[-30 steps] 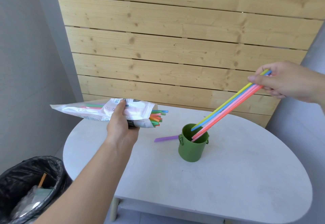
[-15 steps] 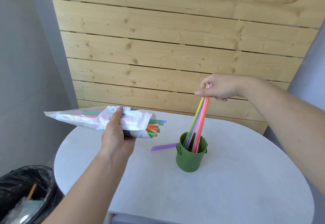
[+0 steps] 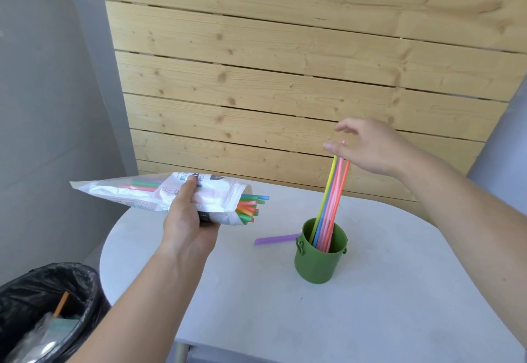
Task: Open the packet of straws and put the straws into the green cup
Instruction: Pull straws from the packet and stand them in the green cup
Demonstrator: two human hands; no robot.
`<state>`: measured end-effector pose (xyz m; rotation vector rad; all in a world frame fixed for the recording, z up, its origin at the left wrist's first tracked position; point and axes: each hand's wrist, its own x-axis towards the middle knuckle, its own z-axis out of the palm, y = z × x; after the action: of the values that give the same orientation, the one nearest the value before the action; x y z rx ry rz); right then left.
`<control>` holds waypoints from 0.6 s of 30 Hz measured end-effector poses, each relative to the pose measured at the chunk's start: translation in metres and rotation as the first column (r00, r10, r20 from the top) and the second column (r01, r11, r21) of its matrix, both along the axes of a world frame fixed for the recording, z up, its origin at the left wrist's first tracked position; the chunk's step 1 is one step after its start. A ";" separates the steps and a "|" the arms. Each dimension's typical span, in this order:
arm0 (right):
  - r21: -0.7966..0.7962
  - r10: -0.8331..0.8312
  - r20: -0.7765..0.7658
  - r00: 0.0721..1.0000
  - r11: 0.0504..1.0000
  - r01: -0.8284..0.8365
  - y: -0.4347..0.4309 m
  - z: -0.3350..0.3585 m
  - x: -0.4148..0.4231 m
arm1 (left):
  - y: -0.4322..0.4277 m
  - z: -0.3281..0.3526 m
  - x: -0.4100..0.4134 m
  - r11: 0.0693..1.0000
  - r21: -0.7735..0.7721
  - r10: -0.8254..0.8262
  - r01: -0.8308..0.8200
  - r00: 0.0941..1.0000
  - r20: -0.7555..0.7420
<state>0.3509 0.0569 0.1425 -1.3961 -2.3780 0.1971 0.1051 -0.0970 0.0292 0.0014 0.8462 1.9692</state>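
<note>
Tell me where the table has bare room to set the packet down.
The near half of the table, in front of the green cup, is bare. So is the right side beyond the cup. It is tighter between the packet and cup, where a purple straw lies.

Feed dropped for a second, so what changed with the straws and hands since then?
The right hand swung the bunch of straws from a slant to nearly upright in the green cup, then opened; its fingers are now spread by the straw tops. Unchanged: the left hand holds the packet above the table, and the purple straw lies beside the cup.
</note>
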 end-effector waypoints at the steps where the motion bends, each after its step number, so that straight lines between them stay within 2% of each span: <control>1: 0.111 0.033 -0.026 0.999 0.993 -0.030 -0.009 0.000 -0.004 | -0.002 0.002 -0.002 1.000 0.001 0.005 -0.005 1.000 -0.001; 2: 0.188 0.088 -0.046 0.995 0.979 -0.078 -0.020 -0.001 -0.011 | -0.004 0.004 -0.006 1.000 0.003 0.014 -0.014 1.000 0.000; 3: 0.196 0.145 -0.046 0.988 0.971 -0.134 -0.030 -0.002 -0.021 | -0.007 0.006 -0.009 1.000 0.004 0.026 -0.026 1.000 0.005; 4: 0.136 0.201 -0.030 0.979 0.971 -0.195 -0.040 -0.006 -0.031 | -0.009 0.007 -0.014 0.999 0.005 0.040 -0.040 0.999 0.007; 7: -0.236 0.331 0.045 0.943 0.920 -0.312 -0.053 -0.026 -0.068 | -0.017 0.007 -0.026 0.998 -0.002 0.063 -0.063 0.998 0.015; 11: -0.487 0.389 0.199 0.899 0.836 -0.254 -0.042 -0.068 -0.104 | -0.028 0.002 -0.038 0.996 -0.035 0.079 -0.078 0.997 0.022; 18: -0.550 0.373 0.448 0.812 0.832 -0.079 -0.015 -0.120 -0.127 | -0.039 -0.012 -0.057 0.992 -0.054 0.111 -0.110 0.994 0.019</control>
<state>0.2244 0.0417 0.0224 -1.5187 -3.1524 0.6172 0.0480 -0.1358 0.0175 -0.0996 0.9008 2.0460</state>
